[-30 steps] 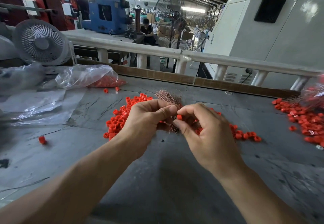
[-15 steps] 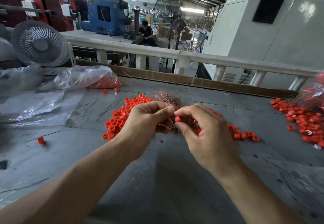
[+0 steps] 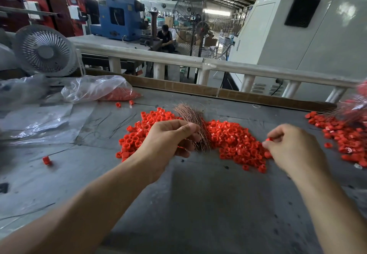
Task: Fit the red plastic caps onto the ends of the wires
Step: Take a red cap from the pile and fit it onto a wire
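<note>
- The left hand (image 3: 168,140), forearm reaching in from the near left, is curled closed around a bundle of thin copper-coloured wires (image 3: 191,120), whose far ends fan out past the thumb.
- The right hand (image 3: 294,148), well apart to the right, pinches one small red plastic cap (image 3: 269,139) between thumb and forefinger, its other fingers folded loosely.
- A heap of loose red plastic caps (image 3: 234,142) lies on the grey surface (image 3: 198,204) between and beyond both hands.
- A second spread of red caps (image 3: 341,134) lies at the far right.
- A clear plastic bag (image 3: 95,88) lies far left.
</note>
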`<state>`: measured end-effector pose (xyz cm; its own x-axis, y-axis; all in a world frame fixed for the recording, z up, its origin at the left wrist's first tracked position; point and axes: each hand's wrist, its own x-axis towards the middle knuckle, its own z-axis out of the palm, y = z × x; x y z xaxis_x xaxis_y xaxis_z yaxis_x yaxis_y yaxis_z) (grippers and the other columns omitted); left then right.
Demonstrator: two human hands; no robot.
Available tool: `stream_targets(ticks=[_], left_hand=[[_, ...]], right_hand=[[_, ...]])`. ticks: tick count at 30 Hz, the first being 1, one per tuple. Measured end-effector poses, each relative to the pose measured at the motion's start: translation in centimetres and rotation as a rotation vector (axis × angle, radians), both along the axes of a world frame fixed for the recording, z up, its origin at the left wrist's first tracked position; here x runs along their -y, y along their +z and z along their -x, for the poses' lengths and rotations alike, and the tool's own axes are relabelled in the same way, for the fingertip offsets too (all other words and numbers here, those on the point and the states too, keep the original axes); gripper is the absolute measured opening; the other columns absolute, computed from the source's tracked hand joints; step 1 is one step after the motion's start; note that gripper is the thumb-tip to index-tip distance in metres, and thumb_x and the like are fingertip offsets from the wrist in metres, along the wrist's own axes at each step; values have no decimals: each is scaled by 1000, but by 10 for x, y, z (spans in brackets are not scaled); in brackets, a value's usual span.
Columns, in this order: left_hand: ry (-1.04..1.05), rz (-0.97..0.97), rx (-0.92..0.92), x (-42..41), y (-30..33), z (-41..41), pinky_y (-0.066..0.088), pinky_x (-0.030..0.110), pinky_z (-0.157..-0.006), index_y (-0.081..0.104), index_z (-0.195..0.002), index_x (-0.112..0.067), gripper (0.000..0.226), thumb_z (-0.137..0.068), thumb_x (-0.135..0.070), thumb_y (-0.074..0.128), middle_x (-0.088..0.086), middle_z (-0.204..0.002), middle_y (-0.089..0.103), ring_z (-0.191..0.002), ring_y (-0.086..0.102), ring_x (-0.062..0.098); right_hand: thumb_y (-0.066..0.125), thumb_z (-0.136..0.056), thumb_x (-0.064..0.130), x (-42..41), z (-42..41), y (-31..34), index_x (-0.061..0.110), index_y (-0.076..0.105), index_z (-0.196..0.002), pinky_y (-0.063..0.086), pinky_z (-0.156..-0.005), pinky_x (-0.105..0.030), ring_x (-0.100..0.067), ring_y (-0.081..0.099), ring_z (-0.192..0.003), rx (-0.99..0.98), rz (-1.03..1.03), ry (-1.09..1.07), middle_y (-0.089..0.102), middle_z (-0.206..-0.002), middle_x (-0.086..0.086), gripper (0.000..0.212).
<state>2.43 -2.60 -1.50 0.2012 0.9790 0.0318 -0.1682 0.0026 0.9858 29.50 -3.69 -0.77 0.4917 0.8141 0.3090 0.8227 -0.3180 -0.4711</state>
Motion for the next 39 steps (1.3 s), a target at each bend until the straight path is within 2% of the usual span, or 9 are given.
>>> stream_targets(ticks=[3,8,16,19,22,27,33,37,39], left_hand=[[-5,-1,-5,0,0,-1,51,25,-55,71,-105,5,22,-98,-14,64,10,-85,74,-67,61,17],[0,8,-2,1,0,0,51,26,-56,73,-103,2,18,-100,-12,62,11,-86,74,-68,61,18],[8,2,-12,-1,-1,3,53,26,-57,74,-103,-2,17,-101,-13,61,11,-88,75,-70,62,20],[11,4,-13,-2,-1,4,53,26,-57,74,-104,-1,18,-101,-14,61,12,-88,76,-70,62,20],[15,4,-12,-3,-2,3,53,25,-56,74,-103,-1,17,-100,-13,62,11,-87,75,-68,62,19],[41,0,-51,-4,-3,3,49,20,-47,74,-99,-1,16,-99,-14,64,8,-80,74,-58,61,13],[84,-67,-195,-8,-9,3,52,23,-53,76,-96,-8,13,-99,-15,65,11,-88,77,-64,63,13],[94,-90,-239,-8,-11,3,50,20,-51,77,-94,-11,13,-99,-15,65,4,-82,77,-61,63,9],[90,-94,-242,-8,-11,2,53,23,-55,76,-94,-12,13,-99,-15,65,4,-83,77,-63,64,11]], right_hand=[[88,-75,31,-2,-17,-1,28,63,-73,53,-79,-36,-30,68,-92,-30,115,-86,74,-93,-5,25],[89,-74,30,-7,-26,-6,26,67,-72,56,-71,-35,-25,67,-65,-60,207,-122,70,-75,-2,23],[84,-80,31,-8,-28,-8,29,66,-81,52,-74,-33,-26,67,-77,-2,209,-134,71,-87,0,18],[84,-80,32,-6,-24,-6,30,66,-86,53,-81,-36,-31,68,-92,5,180,-106,73,-99,-5,19],[81,-83,33,-3,-15,-4,27,70,-92,50,-79,-36,-33,67,-99,17,78,-44,74,-101,-6,16],[80,-85,29,-2,15,-5,30,67,-71,55,-77,-36,-23,69,-82,-55,-76,179,71,-77,9,19],[81,-84,37,1,48,-16,33,70,-75,47,-63,-26,0,60,-66,-26,-86,422,67,-68,18,15],[77,-84,49,3,65,-19,31,71,-77,43,-57,-23,-2,59,-63,20,-68,497,64,-63,16,21],[76,-85,54,4,71,-21,29,71,-80,46,-61,-28,-4,59,-67,52,-53,514,65,-69,14,26]])
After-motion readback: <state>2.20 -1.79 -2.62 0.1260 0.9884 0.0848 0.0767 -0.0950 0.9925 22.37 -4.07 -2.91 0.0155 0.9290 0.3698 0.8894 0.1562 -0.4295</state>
